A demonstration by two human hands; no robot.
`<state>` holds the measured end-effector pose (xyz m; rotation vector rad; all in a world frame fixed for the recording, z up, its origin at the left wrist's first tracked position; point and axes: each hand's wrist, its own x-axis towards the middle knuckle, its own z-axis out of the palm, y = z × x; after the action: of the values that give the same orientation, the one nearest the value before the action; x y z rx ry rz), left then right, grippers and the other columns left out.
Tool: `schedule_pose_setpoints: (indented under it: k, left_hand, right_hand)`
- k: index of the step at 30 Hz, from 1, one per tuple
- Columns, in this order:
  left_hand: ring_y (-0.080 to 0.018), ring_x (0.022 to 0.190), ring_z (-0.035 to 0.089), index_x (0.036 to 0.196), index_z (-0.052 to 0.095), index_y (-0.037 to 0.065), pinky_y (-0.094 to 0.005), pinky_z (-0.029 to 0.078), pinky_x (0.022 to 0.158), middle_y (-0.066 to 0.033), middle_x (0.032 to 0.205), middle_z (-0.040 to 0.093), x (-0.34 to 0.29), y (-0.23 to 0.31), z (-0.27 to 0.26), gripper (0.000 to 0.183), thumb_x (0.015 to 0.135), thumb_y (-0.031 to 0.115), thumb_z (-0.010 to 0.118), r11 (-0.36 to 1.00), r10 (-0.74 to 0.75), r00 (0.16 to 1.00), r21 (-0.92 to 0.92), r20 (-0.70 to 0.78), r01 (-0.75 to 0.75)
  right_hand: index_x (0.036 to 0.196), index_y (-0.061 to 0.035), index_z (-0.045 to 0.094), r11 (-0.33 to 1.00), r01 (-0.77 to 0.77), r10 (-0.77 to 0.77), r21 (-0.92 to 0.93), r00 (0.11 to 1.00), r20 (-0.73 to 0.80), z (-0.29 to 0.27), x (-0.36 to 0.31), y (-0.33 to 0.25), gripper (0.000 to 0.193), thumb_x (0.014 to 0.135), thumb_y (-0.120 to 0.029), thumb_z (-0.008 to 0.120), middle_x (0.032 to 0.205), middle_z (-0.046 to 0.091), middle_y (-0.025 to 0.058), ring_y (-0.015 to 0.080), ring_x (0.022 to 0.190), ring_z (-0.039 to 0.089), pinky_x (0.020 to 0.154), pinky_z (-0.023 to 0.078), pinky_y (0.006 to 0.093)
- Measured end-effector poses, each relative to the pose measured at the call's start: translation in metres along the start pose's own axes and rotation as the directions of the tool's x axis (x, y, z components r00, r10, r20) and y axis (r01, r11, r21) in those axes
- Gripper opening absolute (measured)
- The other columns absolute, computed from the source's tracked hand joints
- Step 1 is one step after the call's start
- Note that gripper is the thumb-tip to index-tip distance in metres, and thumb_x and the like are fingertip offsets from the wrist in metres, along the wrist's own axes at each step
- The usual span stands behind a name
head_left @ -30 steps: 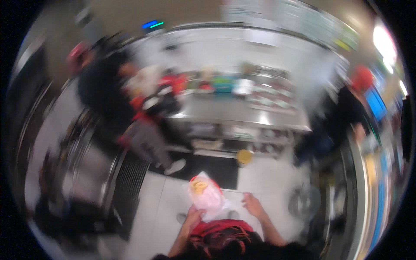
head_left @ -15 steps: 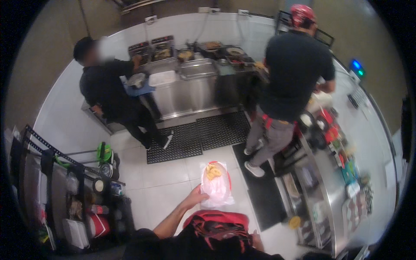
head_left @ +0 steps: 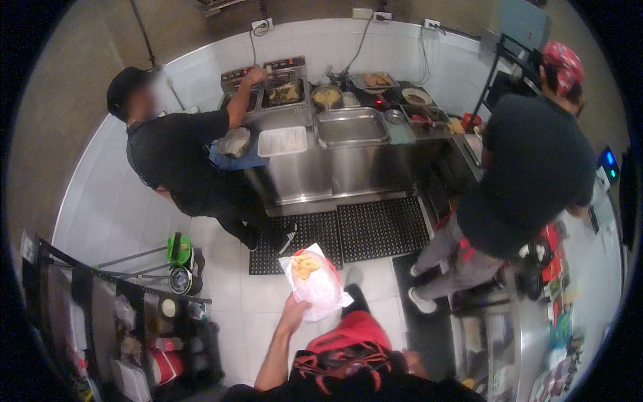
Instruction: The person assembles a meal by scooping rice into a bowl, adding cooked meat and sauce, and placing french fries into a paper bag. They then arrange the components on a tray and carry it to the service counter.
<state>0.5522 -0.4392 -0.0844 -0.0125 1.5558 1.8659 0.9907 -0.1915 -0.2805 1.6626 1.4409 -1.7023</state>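
Observation:
My left hand point(head_left: 293, 313) grips the near left edge of a red oval food basket point(head_left: 337, 273) in front of my body. White paper point(head_left: 319, 293) lines it and sticks out past the rim. Golden fried pieces point(head_left: 305, 266), some of them curled or ring-like, lie bunched at its far end; the near part shows only paper. Low beside my red and black clothing, my right hand point(head_left: 416, 365) is blurred and partly cut off from sight, so its fingers do not show.
A person in black point(head_left: 181, 144) reaches over the fryers point(head_left: 282, 94) at the far left. Another person point(head_left: 529, 174) stands at the right counter. Black mats point(head_left: 382, 228) cover part of the tiled floor. A shelf rack point(head_left: 127, 281) flanks me on the left, a steel shelf unit point(head_left: 492, 335) on the right.
The far counter appears closer, and the scene has shifted right. My left hand has carried the basket slightly left in view, tilting it. The person at the fryers has raised an arm over them.

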Motion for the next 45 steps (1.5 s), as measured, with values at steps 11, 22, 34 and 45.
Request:
schedule_pose_setpoints:
  k: [11,22,34,45]
  left_hand:
    - [-0.0255,0.118,0.066,0.141,0.050,-0.005,-0.0382,0.053,0.105,-0.0152,0.130,0.067,0.195,0.097,0.043,0.064,0.078,-0.007,0.058,0.995,0.020,0.994,-0.095,-0.103,-0.030]
    - [-0.0208,0.112,0.066,0.136,0.058,-0.002,-0.0337,0.051,0.101,-0.0109,0.125,0.069,0.354,0.167,0.093,0.054,0.083,-0.003,0.064,1.000,0.000,0.999,0.027,0.047,-0.001]
    - [-0.0196,0.118,0.060,0.150,0.043,0.002,-0.0366,0.051,0.100,-0.0090,0.133,0.063,0.537,0.245,0.088,0.065,0.090,0.010,0.067,0.991,-0.040,0.892,0.130,0.449,-0.022]
    - [-0.0188,0.111,0.063,0.149,0.045,0.004,-0.0369,0.054,0.097,-0.0069,0.127,0.066,0.593,0.240,0.091,0.068,0.088,0.013,0.073,0.985,-0.119,0.930,0.161,0.348,0.066]
  right_hand:
    - [0.075,-0.0105,0.055,0.911,0.300,-0.346,0.282,0.930,0.128,-0.061,0.260,-0.375,0.038,0.100,-0.037,0.067,0.059,0.052,0.0014,0.0148,0.040,0.044,0.038,0.037,0.0369]
    - [0.111,-0.0001,0.064,0.606,0.792,-0.782,-0.078,0.611,0.128,0.015,0.158,-0.715,0.039,0.107,-0.036,0.051,0.089,0.068,0.0062,0.0157,0.071,0.062,0.065,0.052,0.0317]
    - [0.106,-0.0069,0.065,0.681,0.669,-0.598,0.296,0.742,-0.303,-0.022,0.186,-0.781,0.027,0.103,-0.033,0.064,0.083,0.068,0.0028,0.0119,0.067,0.067,0.056,0.056,0.0273]
    - [0.119,-0.0027,0.065,0.610,0.791,-0.769,0.051,0.606,-0.204,-0.024,0.175,-0.988,0.029,0.104,-0.027,0.062,0.095,0.069,0.0036,0.0104,0.080,0.064,0.068,0.055,0.0280]
